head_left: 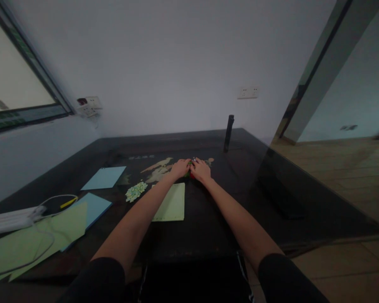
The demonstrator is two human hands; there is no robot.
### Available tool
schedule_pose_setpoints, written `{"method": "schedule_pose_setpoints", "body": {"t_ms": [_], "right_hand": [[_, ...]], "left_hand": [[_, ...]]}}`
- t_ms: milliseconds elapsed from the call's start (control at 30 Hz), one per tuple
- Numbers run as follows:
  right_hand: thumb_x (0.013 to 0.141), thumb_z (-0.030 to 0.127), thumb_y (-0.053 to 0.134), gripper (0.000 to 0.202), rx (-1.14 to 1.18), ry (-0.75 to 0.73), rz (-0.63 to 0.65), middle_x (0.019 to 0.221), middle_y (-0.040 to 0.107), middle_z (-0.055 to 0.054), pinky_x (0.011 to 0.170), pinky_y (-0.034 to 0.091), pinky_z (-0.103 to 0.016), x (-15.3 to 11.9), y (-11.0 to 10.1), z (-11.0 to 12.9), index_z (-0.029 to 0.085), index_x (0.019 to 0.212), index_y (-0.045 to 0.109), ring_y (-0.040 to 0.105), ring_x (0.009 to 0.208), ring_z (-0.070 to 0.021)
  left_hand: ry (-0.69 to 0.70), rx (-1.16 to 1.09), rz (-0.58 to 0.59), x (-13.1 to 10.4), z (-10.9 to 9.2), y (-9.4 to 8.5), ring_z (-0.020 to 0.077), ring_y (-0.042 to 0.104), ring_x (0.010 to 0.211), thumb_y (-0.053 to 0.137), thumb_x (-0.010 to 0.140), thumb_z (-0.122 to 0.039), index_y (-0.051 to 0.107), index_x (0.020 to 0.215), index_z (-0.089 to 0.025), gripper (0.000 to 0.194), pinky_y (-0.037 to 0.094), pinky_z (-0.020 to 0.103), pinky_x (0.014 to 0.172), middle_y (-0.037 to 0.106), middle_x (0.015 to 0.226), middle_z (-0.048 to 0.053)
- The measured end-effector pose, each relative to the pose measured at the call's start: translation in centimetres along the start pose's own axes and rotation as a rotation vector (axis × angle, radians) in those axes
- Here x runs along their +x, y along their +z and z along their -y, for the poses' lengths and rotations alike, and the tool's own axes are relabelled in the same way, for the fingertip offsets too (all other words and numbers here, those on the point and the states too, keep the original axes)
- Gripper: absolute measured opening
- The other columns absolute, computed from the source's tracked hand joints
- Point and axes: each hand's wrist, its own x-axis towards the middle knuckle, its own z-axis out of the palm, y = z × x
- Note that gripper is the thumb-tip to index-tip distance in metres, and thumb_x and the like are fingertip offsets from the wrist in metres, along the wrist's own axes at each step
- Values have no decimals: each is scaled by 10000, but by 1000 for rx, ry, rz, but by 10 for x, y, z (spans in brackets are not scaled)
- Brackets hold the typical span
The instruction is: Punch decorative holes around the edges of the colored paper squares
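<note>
Both hands meet over the middle of the dark table, fingers bent inward and nearly touching. My left hand (180, 168) and my right hand (201, 170) close around a small green and red thing (192, 175). Most of it is covered by the fingers, so its kind cannot be made out. A ring-like glint shows on the right hand. Just below the left hand lies a pale green sheet of paper (173, 204) with a row of holes along its near edge. To its left sits a heap of small pale green and yellow paper bits (136, 191).
Blue paper (104, 178) lies at the left, with more green sheets (63, 225), a white power strip (12, 221) and a cable nearby. A black upright stick-like object (229, 133) stands at the back right. A dark flat object (281, 198) rests on the right side.
</note>
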Motion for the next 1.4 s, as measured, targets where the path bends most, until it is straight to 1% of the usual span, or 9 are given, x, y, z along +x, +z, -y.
{"method": "schedule_pose_setpoints", "body": {"t_ms": [233, 400, 567, 800, 1000, 1100, 1233, 1333, 1400], "right_hand": [[928, 411, 264, 480, 10, -70, 18, 1407, 413, -95, 1011, 294, -390, 6, 19, 54, 186, 1254, 534, 401, 1231, -255], [931, 415, 264, 484, 15, -118, 63, 1410, 405, -102, 1009, 298, -381, 8, 21, 70, 178, 1268, 518, 394, 1240, -252], [934, 403, 267, 476, 10, -148, 109, 1430, 384, -96, 1032, 276, -383, 14, 20, 67, 190, 1294, 494, 379, 1267, -242], [902, 325, 345, 463, -21, -163, 161, 1453, 360, -76, 1034, 283, -367, 23, 18, 56, 218, 1341, 445, 414, 1257, -236], [903, 366, 341, 485, -37, -202, 183, 1466, 334, -87, 1038, 273, -391, 26, 19, 50, 227, 1362, 417, 402, 1265, -257], [907, 380, 333, 474, -42, -202, 215, 1487, 290, -85, 1031, 275, -429, 27, 19, 50, 238, 1348, 434, 384, 1275, -276], [897, 367, 364, 443, -11, -198, 219, 1483, 301, -82, 1020, 287, -462, 27, 17, 49, 242, 1305, 481, 358, 1290, -285], [904, 328, 362, 407, 90, -213, 86, 1434, 387, -85, 1034, 290, -414, 25, 13, 46, 216, 1257, 530, 368, 1285, -246], [906, 287, 353, 377, 200, -219, -29, 1359, 473, -94, 1030, 306, -374, 23, 8, 42, 187, 1192, 577, 404, 1251, -219]], "left_hand": [[-49, 11, 0, -31, 50, -13, 197, 501, 1150, 330, 905, -232, 468, 1260, -149, 390, 355, 315, 988, 572, 1217, 127], [-93, 19, -21, -46, 66, -17, 213, 488, 1170, 328, 905, -248, 455, 1283, -160, 408, 362, 332, 984, 559, 1236, 132], [-137, 26, -39, -46, 63, -14, 239, 480, 1171, 326, 910, -262, 458, 1265, -163, 392, 371, 366, 968, 574, 1201, 135], [-196, 18, -69, -41, 49, -6, 238, 477, 1165, 308, 919, -259, 448, 1241, -169, 363, 367, 384, 965, 572, 1180, 141], [-209, 2, -71, -40, 46, -5, 237, 469, 1171, 327, 910, -257, 464, 1227, -160, 358, 345, 382, 987, 551, 1219, 140], [-223, -17, -82, -40, 47, -9, 238, 463, 1182, 337, 911, -282, 422, 1285, -158, 403, 344, 379, 991, 515, 1272, 144], [-248, -145, -242, -43, 51, -22, 247, 439, 1206, 362, 901, -286, 343, 1358, -144, 479, 324, 400, 1015, 473, 1320, 159], [-195, -278, -391, -58, 55, -31, 245, 446, 1197, 392, 870, -221, 402, 1319, -140, 456, 309, 421, 1034, 501, 1288, 149], [-154, -399, -450, -78, 56, -36, 226, 470, 1175, 388, 858, -196, 451, 1275, -159, 424, 322, 409, 1035, 528, 1258, 126]]}}
